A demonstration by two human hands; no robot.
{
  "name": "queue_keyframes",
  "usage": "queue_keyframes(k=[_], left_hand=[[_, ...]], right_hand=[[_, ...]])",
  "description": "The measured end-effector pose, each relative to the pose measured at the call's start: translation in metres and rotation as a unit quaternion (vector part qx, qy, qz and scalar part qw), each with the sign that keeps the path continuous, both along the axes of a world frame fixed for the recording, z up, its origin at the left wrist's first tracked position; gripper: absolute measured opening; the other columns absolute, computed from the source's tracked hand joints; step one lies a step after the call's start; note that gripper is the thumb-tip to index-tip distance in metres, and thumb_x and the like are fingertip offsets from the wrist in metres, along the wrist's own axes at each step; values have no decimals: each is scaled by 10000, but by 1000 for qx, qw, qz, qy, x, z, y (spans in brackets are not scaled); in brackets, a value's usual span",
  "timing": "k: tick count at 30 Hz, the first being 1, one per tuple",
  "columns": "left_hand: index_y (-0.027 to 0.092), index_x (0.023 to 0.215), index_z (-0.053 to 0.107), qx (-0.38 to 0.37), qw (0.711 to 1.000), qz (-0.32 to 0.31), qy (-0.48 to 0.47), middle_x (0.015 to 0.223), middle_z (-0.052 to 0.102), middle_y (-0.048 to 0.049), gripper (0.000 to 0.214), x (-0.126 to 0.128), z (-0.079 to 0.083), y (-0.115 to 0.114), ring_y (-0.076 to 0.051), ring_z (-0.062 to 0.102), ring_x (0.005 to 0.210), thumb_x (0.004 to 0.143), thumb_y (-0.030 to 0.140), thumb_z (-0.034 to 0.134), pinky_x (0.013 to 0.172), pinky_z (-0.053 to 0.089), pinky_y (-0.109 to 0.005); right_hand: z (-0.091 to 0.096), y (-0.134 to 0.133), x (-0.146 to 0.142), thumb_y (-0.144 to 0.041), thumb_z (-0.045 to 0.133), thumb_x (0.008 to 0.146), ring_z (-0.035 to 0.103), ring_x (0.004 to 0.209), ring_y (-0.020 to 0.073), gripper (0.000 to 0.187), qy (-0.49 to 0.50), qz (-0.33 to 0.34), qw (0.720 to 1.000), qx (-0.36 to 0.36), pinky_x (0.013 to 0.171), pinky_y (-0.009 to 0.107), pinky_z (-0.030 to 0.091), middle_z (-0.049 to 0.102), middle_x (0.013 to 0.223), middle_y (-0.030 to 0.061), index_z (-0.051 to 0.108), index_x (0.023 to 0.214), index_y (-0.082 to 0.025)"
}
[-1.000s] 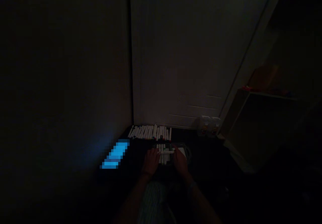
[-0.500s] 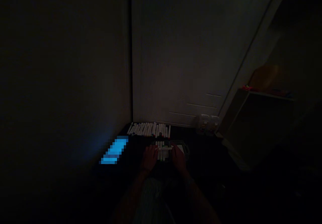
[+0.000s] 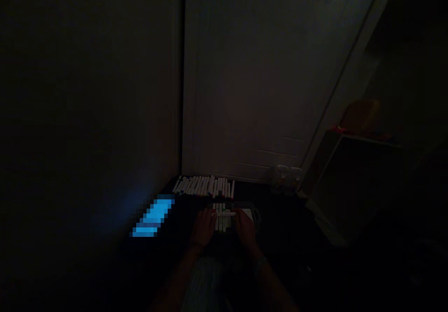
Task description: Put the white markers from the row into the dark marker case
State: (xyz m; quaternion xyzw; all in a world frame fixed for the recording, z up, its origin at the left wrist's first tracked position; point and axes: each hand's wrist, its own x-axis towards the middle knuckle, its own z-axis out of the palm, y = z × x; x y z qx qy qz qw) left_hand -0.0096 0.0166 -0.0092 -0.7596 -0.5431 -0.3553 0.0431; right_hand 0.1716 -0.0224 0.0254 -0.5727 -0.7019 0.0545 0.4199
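Observation:
The room is very dark. My left hand (image 3: pixel 203 226) and my right hand (image 3: pixel 245 228) rest low in the middle, on either side of a small case (image 3: pixel 252 215) holding a few white markers (image 3: pixel 220 223). One white marker (image 3: pixel 226 214) lies crosswise between my two hands, with fingers of both at its ends. Behind it, a row of several white markers (image 3: pixel 205 186) lies on the dark floor against the wall. How my fingers are curled is too dim to make out clearly.
A glowing blue blurred screen (image 3: pixel 153 217) lies on the floor left of my hands. A pale door (image 3: pixel 259 83) stands behind. Two small jars (image 3: pixel 287 180) sit by a boxy shelf unit (image 3: pixel 353 181) at right.
The view has shifted slightly; my hands stay at the case with the crosswise marker between them. Nothing else has visibly moved.

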Motion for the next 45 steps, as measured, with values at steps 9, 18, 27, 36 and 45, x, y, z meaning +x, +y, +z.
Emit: queue_keyframes(k=[9, 18, 27, 36, 45], left_hand=[[183, 1017, 564, -16, 1000, -6, -9, 982, 562, -77, 305, 1, -3, 4, -228, 484, 928, 892, 283, 305, 848, 377, -382], [184, 976, 558, -22, 1000, -4, 1, 956, 546, -74, 302, 2, 9, -6, -218, 470, 887, 908, 294, 285, 827, 372, -379], [187, 958, 544, -5, 1000, 10, 14, 940, 549, -71, 266, 3, 9, -5, -221, 465, 871, 906, 301, 309, 798, 377, -365], [180, 940, 553, 2, 1000, 7, 27, 931, 550, -79, 271, 1, 4, -1, -223, 470, 847, 904, 293, 309, 788, 380, -365], [181, 943, 549, 2, 1000, 0, 30, 934, 544, -72, 269, 1, 7, -3, -214, 469, 850, 909, 286, 304, 792, 380, -356]], right_hand=[[0, -1, 2, -291, 263, 937, 588, 879, 145, 308, -10, 5, 1000, -15, 746, 232, 405, 632, 977, 28, 535, 1070, -231], [4, -2, 3, -272, 247, 941, 579, 886, 145, 312, -22, 1, 999, -27, 754, 232, 393, 626, 977, 36, 529, 1058, -208], [3, -2, 4, -266, 257, 941, 577, 899, 139, 298, -29, 6, 999, -19, 764, 229, 390, 628, 980, 32, 519, 1074, -215], [-3, 3, 5, -260, 261, 940, 581, 864, 139, 285, -47, 0, 999, -18, 732, 228, 391, 630, 950, 35, 521, 1044, -211], [-6, 4, 3, -248, 253, 937, 583, 861, 143, 289, -66, -18, 998, -12, 727, 231, 387, 630, 928, 42, 526, 1022, -205]])
